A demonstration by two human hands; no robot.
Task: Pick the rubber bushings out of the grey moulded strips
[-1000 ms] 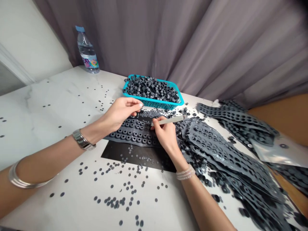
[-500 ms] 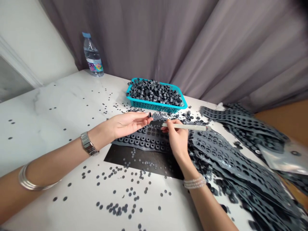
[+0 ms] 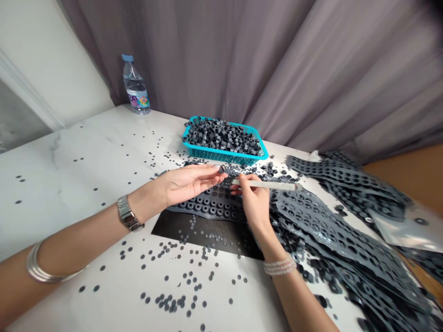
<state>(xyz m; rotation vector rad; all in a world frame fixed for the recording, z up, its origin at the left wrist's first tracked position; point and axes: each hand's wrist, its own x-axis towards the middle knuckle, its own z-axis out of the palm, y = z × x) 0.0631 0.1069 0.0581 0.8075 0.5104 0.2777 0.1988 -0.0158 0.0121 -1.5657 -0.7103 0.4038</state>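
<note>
My left hand (image 3: 183, 185), palm turned up, pinches a small black rubber bushing (image 3: 221, 169) between thumb and fingers. Just to its right, my right hand (image 3: 255, 200) grips a thin whitish stick-like tool (image 3: 277, 185) like a pen. The tool's working tip, at its left end, is hard to make out; it points toward the bushing, with a small gap between them. Beneath both hands lies a dark grey moulded rubber sheet (image 3: 204, 208) with rows of round ring shapes, partly covered by the hands. It rests on a flat black mat (image 3: 207, 233).
A turquoise basket (image 3: 224, 156) heaped with black bushings stands behind the hands. More moulded sheets (image 3: 318, 216) and loose pieces pile up on the right, near a clear plastic bag (image 3: 404, 230). Small dark discs (image 3: 169, 303) litter the white table. A water bottle (image 3: 136, 90) stands back left.
My left hand has moved slightly right with the bushing, closer to the tool's tip. My right hand stays almost in place. The whole view has shifted slightly.
</note>
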